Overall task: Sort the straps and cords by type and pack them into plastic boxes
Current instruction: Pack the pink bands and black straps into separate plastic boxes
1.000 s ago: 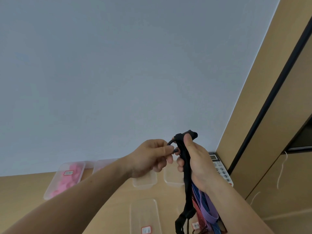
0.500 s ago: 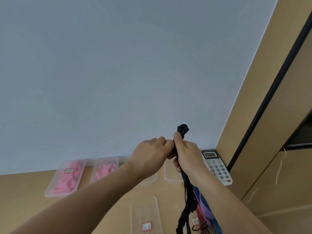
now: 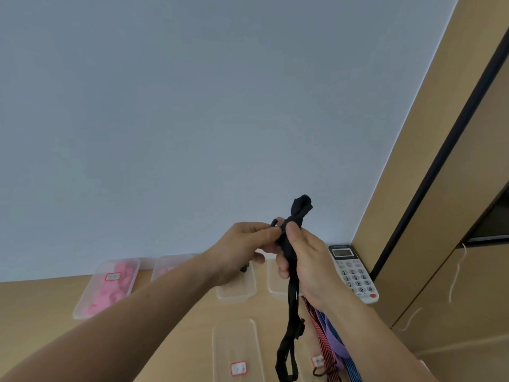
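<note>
Holding post, both hands raised: left hand (image 3: 242, 249) is pinching a short loop of the black strap (image 3: 292, 274) between thumb and curled fingertips. Just beside it, the right hand (image 3: 305, 261) is wrapping thumb and fingers round the same strap. The strap is hanging in the air above the table (image 3: 41, 312) with its long axis near upright. Its bunched end is pointing up past both hands, and its tail with the buckle (image 3: 300, 328) is dangling in front of the near box (image 3: 237, 348).

Surrounding items:
- Pink box (image 3: 107, 288) is lying against the wall (image 3: 192, 106).
- Second box (image 3: 170, 264) is sitting partly behind the left forearm.
- Clear box (image 3: 237, 292) is sitting under the left hand.
- Rear box (image 3: 275, 282) is showing behind the right hand.
- Coloured straps (image 3: 327, 343) are showing below the right wrist; whether held, cannot tell.
- Phone (image 3: 354, 274) is lying beside the cabinet (image 3: 440, 271).
</note>
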The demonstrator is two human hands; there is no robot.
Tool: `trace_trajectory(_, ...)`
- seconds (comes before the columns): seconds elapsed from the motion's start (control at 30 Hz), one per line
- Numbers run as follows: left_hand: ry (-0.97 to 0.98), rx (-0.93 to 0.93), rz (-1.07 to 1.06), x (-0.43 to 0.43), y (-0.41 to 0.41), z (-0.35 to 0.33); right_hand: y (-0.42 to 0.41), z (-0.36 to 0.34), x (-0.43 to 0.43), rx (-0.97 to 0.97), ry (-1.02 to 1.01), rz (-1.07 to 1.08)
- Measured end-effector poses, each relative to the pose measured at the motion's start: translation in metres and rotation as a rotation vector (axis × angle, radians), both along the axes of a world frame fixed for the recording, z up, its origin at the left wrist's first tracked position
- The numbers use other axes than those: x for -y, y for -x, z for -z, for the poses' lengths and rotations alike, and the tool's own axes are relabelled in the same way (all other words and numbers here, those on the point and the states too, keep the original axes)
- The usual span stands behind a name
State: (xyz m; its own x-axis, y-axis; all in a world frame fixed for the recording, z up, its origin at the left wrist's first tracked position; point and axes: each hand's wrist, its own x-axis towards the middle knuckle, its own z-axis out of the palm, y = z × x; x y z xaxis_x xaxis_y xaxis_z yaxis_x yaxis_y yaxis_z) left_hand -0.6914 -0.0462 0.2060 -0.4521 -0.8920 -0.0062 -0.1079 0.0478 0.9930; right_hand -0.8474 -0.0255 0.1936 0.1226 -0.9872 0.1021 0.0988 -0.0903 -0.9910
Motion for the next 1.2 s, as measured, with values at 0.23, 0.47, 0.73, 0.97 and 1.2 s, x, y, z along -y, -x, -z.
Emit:
trace_trajectory(0.23, 0.323, 0.172, -0.290, -0.005, 0.005, 0.003, -0.002, 0.000, 0.004, -0.162, -0.151, 0.021)
trace_trajectory(0.47, 1.286, 0.791, -0.463, -0.003, 0.002, 0.016, 0.003, -0.009, 0.008, -0.022, -0.318, 0.018)
trace_trajectory(0.73, 1.431, 0.814, -0.320, 0.001, -0.005, 0.016, -0.002, -0.003, 0.009, 0.201, -0.344, 0.124)
trace_trajectory(0.97, 0.564, 0.190, -0.335, -0.008, -0.001, 0.019, -0.007, 0.001, 0.006, 0.219, -0.235, 0.190)
trace_trajectory(1.2, 0.045, 0.038, -0.176, -0.004, -0.010, 0.003, -0.010, 0.002, 0.001, 0.004, -0.039, 0.132)
